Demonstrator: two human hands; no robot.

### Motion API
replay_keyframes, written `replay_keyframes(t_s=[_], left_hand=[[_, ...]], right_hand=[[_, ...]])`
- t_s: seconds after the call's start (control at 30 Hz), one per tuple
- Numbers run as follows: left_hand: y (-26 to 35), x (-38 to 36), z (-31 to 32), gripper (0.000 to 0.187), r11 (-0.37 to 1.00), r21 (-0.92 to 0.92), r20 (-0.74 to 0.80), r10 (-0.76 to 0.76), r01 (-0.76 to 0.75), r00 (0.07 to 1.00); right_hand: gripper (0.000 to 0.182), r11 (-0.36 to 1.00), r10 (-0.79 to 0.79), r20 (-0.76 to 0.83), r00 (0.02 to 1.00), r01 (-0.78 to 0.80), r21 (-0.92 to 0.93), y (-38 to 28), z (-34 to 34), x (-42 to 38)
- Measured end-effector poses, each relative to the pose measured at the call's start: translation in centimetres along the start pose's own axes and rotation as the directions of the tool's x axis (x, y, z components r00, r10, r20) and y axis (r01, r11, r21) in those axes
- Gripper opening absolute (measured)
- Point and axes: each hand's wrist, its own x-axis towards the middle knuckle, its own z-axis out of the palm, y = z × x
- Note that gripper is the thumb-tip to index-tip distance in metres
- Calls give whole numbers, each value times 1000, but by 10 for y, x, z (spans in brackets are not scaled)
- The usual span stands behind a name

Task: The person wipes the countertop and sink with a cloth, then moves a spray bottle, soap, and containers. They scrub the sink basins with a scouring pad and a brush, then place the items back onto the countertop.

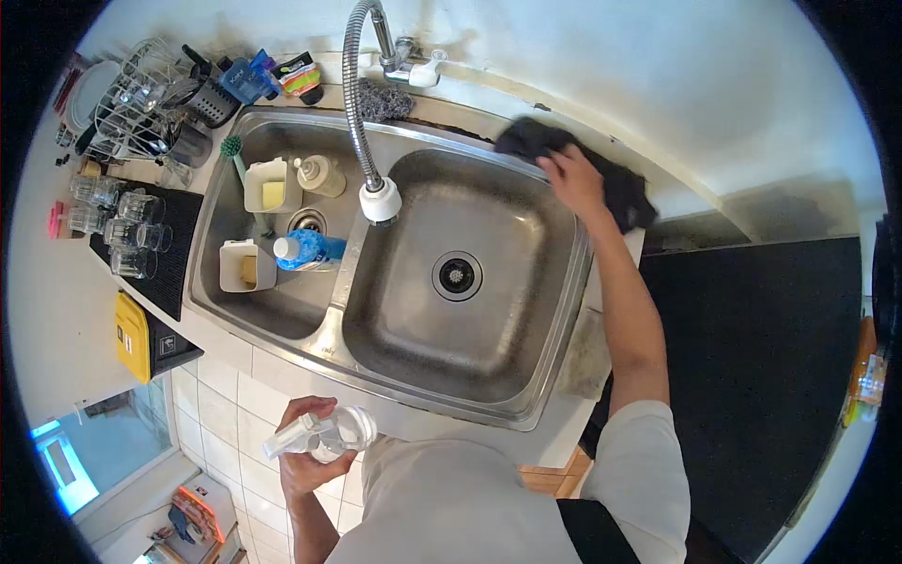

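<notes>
Black cloth (pixel 625 188) lies bunched under the right hand (pixel 578 186), beside the sink's (pixel 554 362) far right corner; whether its fingers pinch or only press is unclear. Well apart, near the body, the left hand (pixel 299 470) is clamped around a clear spray bottle (pixel 355 430). With both in use, work seems partway, though how much is done or left cannot be told.
</notes>
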Motion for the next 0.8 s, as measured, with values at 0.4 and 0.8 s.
replay_keyframes(t_s=[0.4, 0.8], left_hand=[[9, 0, 3, 61, 998, 17, -43, 62, -61, 997], [-1, 0, 3, 61, 997, 4, -62, 75, -74, 995]], right_hand=[[41, 960, -278, 91, 956, 278, 22, -113, 61, 79], [44, 976, -200, 49, 978, 204, -78, -160, 90, 103]])
